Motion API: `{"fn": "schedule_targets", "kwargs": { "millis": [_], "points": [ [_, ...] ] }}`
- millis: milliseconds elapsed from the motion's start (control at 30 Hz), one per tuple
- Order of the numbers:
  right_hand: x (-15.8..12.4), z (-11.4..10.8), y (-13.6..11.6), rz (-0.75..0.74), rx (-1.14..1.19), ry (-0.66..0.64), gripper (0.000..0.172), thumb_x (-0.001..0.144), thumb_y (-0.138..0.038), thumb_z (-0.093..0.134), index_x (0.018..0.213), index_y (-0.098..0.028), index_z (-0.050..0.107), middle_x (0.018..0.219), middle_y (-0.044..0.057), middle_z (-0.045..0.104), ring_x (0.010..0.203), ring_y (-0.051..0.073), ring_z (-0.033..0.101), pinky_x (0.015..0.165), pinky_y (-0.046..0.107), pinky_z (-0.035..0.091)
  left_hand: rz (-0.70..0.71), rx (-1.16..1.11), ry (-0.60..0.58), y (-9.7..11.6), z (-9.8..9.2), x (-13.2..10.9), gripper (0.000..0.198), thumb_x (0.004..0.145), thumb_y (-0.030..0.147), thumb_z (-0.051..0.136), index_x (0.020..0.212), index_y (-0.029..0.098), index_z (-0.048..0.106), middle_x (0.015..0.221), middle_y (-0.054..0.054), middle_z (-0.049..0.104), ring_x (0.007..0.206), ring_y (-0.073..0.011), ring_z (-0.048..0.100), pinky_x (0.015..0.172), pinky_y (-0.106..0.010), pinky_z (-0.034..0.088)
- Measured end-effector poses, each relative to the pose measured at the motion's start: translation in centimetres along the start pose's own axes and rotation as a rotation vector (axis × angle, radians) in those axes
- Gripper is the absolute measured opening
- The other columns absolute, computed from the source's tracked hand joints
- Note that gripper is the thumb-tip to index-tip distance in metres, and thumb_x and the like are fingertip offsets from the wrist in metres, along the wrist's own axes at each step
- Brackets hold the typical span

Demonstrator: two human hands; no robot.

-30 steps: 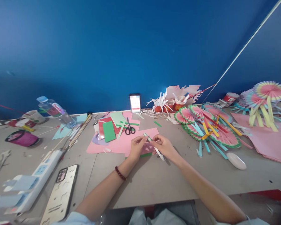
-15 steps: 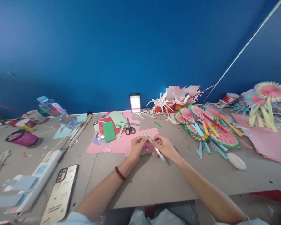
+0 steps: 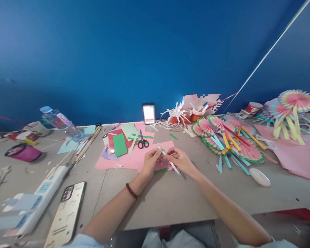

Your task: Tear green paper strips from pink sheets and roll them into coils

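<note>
Over the front edge of the pink paper (image 3: 107, 164), my left hand (image 3: 150, 162) and my right hand (image 3: 182, 161) meet, fingers closed in a pinch. Between them they hold a narrow paper strip (image 3: 175, 168), white with some green near the fingertips. Its white tail hangs down below my right hand. A thin greyish pointed thing shows beside that tail, too small to make out. A green strip (image 3: 160, 171) lies just under my hands. Black-handled scissors (image 3: 143, 143) rest beyond them on the pink paper, near a green paper rectangle (image 3: 120, 144).
Pleated paper fans (image 3: 248, 148) and a white oval object (image 3: 259, 177) lie to the right. A phone (image 3: 66, 213), power strip (image 3: 45, 196) and tilted bottle (image 3: 63, 123) occupy the left. Another lit phone (image 3: 148, 114) leans on the blue wall (image 3: 144, 51).
The strip's white tail hangs at a slightly different angle below my right hand. My fingers have shifted a little on it, and both hands stay in the same place.
</note>
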State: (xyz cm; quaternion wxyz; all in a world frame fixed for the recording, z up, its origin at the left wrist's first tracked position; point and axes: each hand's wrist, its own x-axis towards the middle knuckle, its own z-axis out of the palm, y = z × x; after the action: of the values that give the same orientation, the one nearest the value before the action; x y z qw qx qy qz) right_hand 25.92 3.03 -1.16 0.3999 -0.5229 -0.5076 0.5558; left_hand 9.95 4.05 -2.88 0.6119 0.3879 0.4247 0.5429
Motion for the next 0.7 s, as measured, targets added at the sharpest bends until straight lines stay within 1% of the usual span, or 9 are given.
{"fn": "schedule_targets", "kwargs": {
  "millis": [100,233,367,533,633,700],
  "points": [
    [0.01,0.12,-0.01,-0.055,-0.006,-0.03,0.044,0.066,-0.049,0.082,0.09,-0.021,0.06,0.074,-0.004,0.064,0.066,0.015,0.061,0.06,0.026,0.047,0.023,0.005,0.022,-0.12,-0.07,0.01,0.052,0.063,0.065,0.085,0.068,0.017,0.067,0.056,0.0,0.063,0.052,-0.0143,0.062,0.048,-0.023,0.045],
    [-0.03,0.31,-0.36,-0.08,-0.006,-0.031,0.037,0.066,-0.041,0.081,0.091,-0.021,0.062,0.087,-0.001,0.066,0.077,0.016,0.063,0.071,0.029,0.049,0.054,0.023,0.044,-0.13,-0.14,-0.03,0.051,0.066,0.065,0.083,0.07,0.017,0.067,0.061,-0.002,0.067,0.056,-0.0155,0.065,0.047,-0.023,0.045],
    [-0.1,0.41,-0.66,-0.112,0.0,-0.046,0.04,0.063,-0.041,0.08,0.093,-0.021,0.063,0.097,0.001,0.067,0.083,0.017,0.063,0.074,0.03,0.051,0.055,0.018,0.053,0.25,-0.02,-0.08,0.053,0.064,0.066,0.084,0.07,0.016,0.066,0.063,-0.002,0.068,0.057,-0.0165,0.066,0.046,-0.023,0.045],
    [0.0,0.38,-0.57,-0.14,0.027,-0.055,0.04,0.064,-0.04,0.079,0.096,-0.022,0.063,0.103,0.003,0.067,0.088,0.018,0.065,0.082,0.032,0.054,0.042,-0.023,0.058,0.43,0.04,-0.05,0.055,0.061,0.067,0.086,0.072,0.017,0.065,0.06,-0.001,0.067,0.054,-0.0163,0.066,0.045,-0.023,0.046],
    [0.15,0.38,-0.39,-0.148,0.024,-0.047,0.037,0.064,-0.037,0.078,0.095,-0.023,0.063,0.103,0.003,0.068,0.091,0.018,0.066,0.083,0.032,0.054,0.037,-0.033,0.05,0.32,-0.01,0.0,0.055,0.062,0.066,0.086,0.073,0.017,0.064,0.062,0.0,0.067,0.054,-0.0159,0.067,0.045,-0.022,0.046],
    [0.21,0.44,-0.28,-0.153,0.023,-0.032,0.036,0.064,-0.037,0.077,0.094,-0.023,0.063,0.104,0.003,0.068,0.092,0.018,0.066,0.083,0.032,0.055,0.025,-0.05,0.049,0.27,-0.04,0.08,0.055,0.06,0.066,0.087,0.072,0.017,0.063,0.063,0.0,0.067,0.055,-0.0156,0.067,0.044,-0.021,0.045]
  ]
}}
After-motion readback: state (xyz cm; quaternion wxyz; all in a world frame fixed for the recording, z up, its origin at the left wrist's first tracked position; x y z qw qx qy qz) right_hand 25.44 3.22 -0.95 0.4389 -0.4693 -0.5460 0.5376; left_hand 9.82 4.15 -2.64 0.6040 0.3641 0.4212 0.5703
